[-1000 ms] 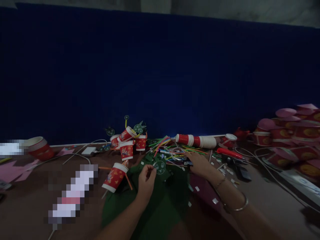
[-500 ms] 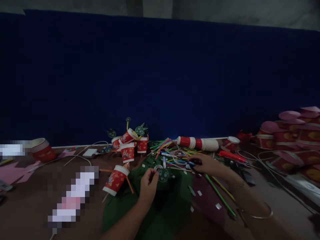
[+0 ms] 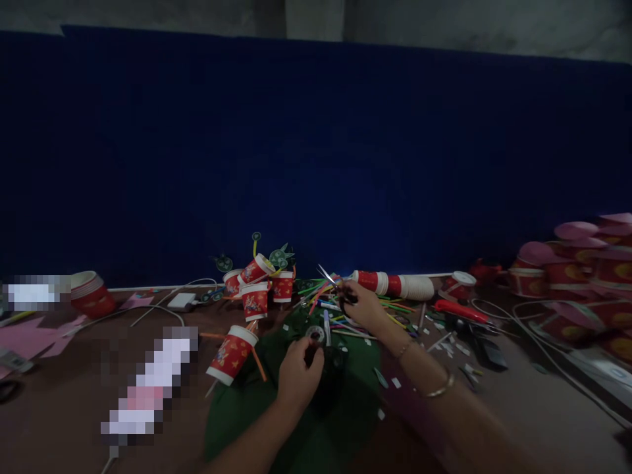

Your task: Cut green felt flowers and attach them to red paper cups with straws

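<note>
My right hand (image 3: 364, 306) grips a pair of scissors (image 3: 330, 276), blades pointing up and to the left above the pile of coloured sticks. My left hand (image 3: 300, 370) is closed in a pinch at a dark green paper cutout (image 3: 338, 358), which is dim and partly hidden by the fingers. Just beyond the left fingertips lies a small clear ring (image 3: 315, 334), perhaps a tape roll. Under both lies green paper (image 3: 247, 421). Left of the left hand, a red paper cup (image 3: 231, 355) leans on its side with orange sticks through it.
Several red cups (image 3: 255, 300) joined with sticks and green discs stand behind. A stack of cups (image 3: 390, 284) lies at the back. Right of it are a red-handled tool (image 3: 461, 311), a dark phone-like object (image 3: 490, 349), white scraps (image 3: 447, 347) and cables. Pink-topped cups (image 3: 582, 270) crowd the far right.
My right hand has lifted the scissors from the stick pile and swung up and left. My left hand has shifted slightly right and down with the green cutout.
</note>
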Motion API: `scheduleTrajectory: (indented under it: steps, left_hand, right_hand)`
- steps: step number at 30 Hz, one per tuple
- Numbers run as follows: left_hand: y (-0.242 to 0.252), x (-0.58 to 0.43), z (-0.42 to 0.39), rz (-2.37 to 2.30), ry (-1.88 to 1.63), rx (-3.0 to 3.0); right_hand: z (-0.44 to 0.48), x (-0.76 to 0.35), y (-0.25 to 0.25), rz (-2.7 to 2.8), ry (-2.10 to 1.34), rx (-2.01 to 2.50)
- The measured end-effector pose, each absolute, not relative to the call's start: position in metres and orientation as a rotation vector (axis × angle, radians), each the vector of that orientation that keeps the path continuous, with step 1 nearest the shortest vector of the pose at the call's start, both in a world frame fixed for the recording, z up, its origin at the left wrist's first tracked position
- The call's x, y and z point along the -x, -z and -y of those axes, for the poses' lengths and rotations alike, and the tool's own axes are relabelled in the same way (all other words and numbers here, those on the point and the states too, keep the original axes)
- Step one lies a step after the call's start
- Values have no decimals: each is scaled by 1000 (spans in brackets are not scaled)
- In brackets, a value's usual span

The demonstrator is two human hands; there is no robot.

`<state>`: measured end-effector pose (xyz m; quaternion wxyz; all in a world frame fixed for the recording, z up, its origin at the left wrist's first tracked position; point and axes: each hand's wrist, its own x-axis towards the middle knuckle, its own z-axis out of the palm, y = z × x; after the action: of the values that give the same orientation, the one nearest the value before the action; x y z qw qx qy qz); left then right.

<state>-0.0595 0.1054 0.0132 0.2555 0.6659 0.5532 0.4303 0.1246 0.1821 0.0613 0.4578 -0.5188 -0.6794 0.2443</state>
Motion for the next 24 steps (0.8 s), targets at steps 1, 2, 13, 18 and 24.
scheduleTrajectory:
  steps: [1,2,13,18,24]
  left_hand:
    - [-13,60,-105,-1522,-1180,-1830]
    - [-13,60,-104,-1528,-1199,-1837]
    - [-11,61,-105,-1411,-1327,-1699]
    - [-11,60,-105,-1436,-1290,-1718]
    - [-12,60,-105,-1460,-1225,-1712]
  right_hand:
    - [-192,-117,-63,1684,-551,1262]
    - [-201,-110,-66,1694,-573,1245]
    - [-219,-117,-107,2326,82,1924]
    - [-219,-105,-115,2502,238,1904]
    - [-223,-94,-114,2620,326,1847]
